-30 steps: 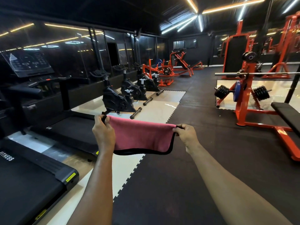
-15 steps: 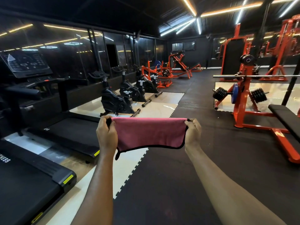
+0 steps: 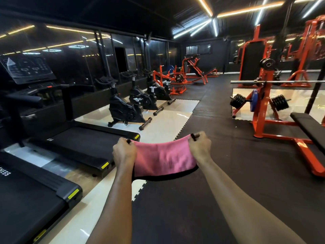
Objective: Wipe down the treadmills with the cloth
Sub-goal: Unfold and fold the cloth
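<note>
A pink cloth (image 3: 163, 157) with a black edge hangs in front of me, above the floor. My left hand (image 3: 124, 153) grips its left top corner and my right hand (image 3: 199, 148) grips its right top corner. The cloth sags between them. Two black treadmills stand to my left: the near treadmill (image 3: 29, 196) at the bottom left, and the far treadmill (image 3: 84, 145) just left of my left hand. The far one's console (image 3: 26, 69) rises at the upper left.
Three black exercise bikes (image 3: 130, 110) stand in a row beyond the treadmills on pale tiles. An orange barbell rack (image 3: 262, 106) and a black bench (image 3: 309, 127) fill the right. Black rubber mat flooring (image 3: 219, 120) stretches ahead between them.
My hands have come closer together, so the cloth now sags and hangs longer. The view has shifted so the treadmills and bikes sit further right in the frame.
</note>
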The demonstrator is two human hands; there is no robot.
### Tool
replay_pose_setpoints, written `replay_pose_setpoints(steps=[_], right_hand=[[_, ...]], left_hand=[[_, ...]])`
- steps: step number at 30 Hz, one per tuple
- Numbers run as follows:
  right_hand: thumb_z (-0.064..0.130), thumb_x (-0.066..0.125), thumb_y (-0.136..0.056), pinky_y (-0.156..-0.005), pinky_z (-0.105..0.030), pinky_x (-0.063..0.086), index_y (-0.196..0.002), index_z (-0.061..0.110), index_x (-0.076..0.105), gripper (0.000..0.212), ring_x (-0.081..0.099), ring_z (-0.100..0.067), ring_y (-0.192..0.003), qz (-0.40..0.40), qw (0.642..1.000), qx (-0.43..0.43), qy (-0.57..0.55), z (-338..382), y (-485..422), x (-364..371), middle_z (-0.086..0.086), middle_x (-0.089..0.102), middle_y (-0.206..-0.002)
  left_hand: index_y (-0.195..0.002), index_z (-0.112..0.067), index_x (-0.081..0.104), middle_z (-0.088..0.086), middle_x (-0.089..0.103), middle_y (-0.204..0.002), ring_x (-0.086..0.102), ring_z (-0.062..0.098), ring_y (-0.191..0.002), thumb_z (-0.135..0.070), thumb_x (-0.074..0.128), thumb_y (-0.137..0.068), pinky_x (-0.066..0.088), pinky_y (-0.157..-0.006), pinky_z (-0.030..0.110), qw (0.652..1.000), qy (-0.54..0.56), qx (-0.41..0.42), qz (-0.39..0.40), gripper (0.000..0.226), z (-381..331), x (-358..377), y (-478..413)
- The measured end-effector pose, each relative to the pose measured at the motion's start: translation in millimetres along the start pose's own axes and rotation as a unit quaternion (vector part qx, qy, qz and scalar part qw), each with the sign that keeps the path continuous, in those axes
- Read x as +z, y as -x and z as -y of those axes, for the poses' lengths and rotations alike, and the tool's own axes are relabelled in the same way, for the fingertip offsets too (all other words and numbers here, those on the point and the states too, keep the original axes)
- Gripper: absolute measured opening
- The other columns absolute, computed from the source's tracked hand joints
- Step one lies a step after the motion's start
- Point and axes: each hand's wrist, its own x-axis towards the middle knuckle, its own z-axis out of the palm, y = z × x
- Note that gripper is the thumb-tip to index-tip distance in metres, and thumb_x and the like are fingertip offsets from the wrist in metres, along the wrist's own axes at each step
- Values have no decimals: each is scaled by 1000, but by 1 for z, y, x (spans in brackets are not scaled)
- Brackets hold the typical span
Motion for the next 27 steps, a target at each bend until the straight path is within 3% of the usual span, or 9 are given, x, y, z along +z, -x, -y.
replay_pose_setpoints(steps=[4, 7, 9, 14, 18, 21, 23, 25, 27], right_hand=[[21, 75, -91, -75, -19, 48, -106, 11, 66, 20, 67, -17, -85, 109, 986, -120, -25, 17, 26, 20, 1, 72, -92], [16, 74, -89, -76, -30, 54, -109, 20, 66, 22, 66, -14, -78, 188, 969, -159, -20, 22, 36, 31, 2, 73, -94], [17, 72, -89, -78, -35, 58, -109, 25, 66, 23, 67, -13, -80, 209, 968, -134, -41, 22, 37, 30, 3, 73, -98], [27, 81, -84, -83, -22, 56, -109, 26, 69, 28, 69, -5, -93, 229, 963, -126, -61, 16, 35, 16, 10, 73, -102], [16, 80, -77, -83, -22, 56, -103, 21, 72, 28, 69, -5, -90, 237, 960, -142, -49, 11, 33, 14, 9, 74, -95], [5, 72, -77, -76, -18, 50, -97, 17, 70, 23, 66, -6, -81, 246, 957, -152, -40, 10, 29, 11, 8, 72, -87], [2, 65, -78, -77, -19, 50, -95, 18, 68, 24, 65, -9, -82, 267, 951, -145, -54, 8, 23, 10, 6, 71, -86], [4, 57, -75, -82, -28, 53, -94, 20, 67, 27, 68, -16, -89, 287, 944, -135, -85, 4, 17, 10, 2, 73, -90], [3, 52, -76, -87, -33, 53, -97, 22, 66, 32, 68, -22, -96, 304, 940, -120, -99, -2, 10, 12, -2, 73, -98]], left_hand=[[-101, -8, 69, 16, 71, -98, 68, 33, -97, -27, 65, -95, 53, -78, 32, 988, 10, 113, 102, 20, -22, 16, 14], [-93, -6, 63, 15, 69, -80, 72, 28, -61, -24, 62, -99, 61, -56, 42, 969, 58, 164, 176, 19, -37, 23, 32], [-90, -4, 60, 17, 67, -77, 70, 28, -55, -28, 55, -103, 60, -53, 47, 963, 66, 184, 185, 27, -38, 21, 35], [-95, 4, 62, 29, 67, -82, 72, 35, -63, -21, 40, -109, 62, -62, 50, 939, 141, 195, 244, 36, -32, 17, 39], [-96, 1, 67, 28, 70, -83, 72, 40, -71, -12, 40, -108, 58, -64, 39, 915, 181, 184, 310, 33, -26, 14, 36], [-94, -10, 66, 18, 71, -83, 67, 27, -72, 4, 48, -94, 53, -70, 37, 937, 170, 190, 239, 23, -19, 17, 33], [-104, -28, 64, 3, 67, -98, 62, 17, -87, -8, 54, -81, 51, -80, 34, 954, 122, 175, 212, 33, -6, 17, 23], [-113, -42, 62, 2, 61, -110, 57, 19, -100, -31, 56, -68, 48, -90, 39, 943, 16, 175, 283, 46, 9, 15, 15], [-108, -22, 65, 9, 63, -96, 56, 18, -90, -36, 58, -62, 46, -84, 42, 927, -14, 161, 339, 49, 26, 16, 10]])
